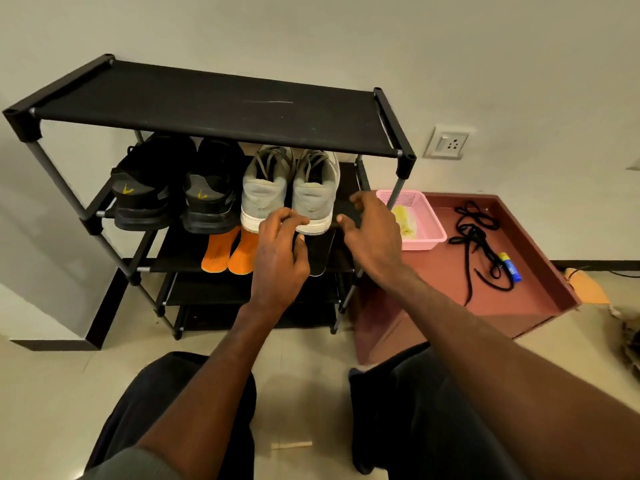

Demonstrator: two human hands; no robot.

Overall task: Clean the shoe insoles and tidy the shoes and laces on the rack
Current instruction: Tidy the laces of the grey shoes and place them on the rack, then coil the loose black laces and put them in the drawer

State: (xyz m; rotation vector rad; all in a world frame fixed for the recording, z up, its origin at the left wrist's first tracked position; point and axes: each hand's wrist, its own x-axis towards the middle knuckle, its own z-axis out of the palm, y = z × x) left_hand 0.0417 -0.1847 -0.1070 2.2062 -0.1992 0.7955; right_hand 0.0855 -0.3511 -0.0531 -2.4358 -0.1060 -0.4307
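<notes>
Grey shoes (291,188) side by side on the rack's (214,102) second shelf, heels outward, right of a black pair (173,188). Orange insoles (230,252) and a dark insole (320,252) on the shelf below. Left hand (280,254) loosely curled, fingertips at a grey heel; right hand (372,225) spread, gripping nothing. Black laces (479,244) lying in the red tray (540,299), beside a pink basket (420,220).

Plain pale wall (346,36) with a socket (447,142) above glossy beige tiled floor (304,375).
</notes>
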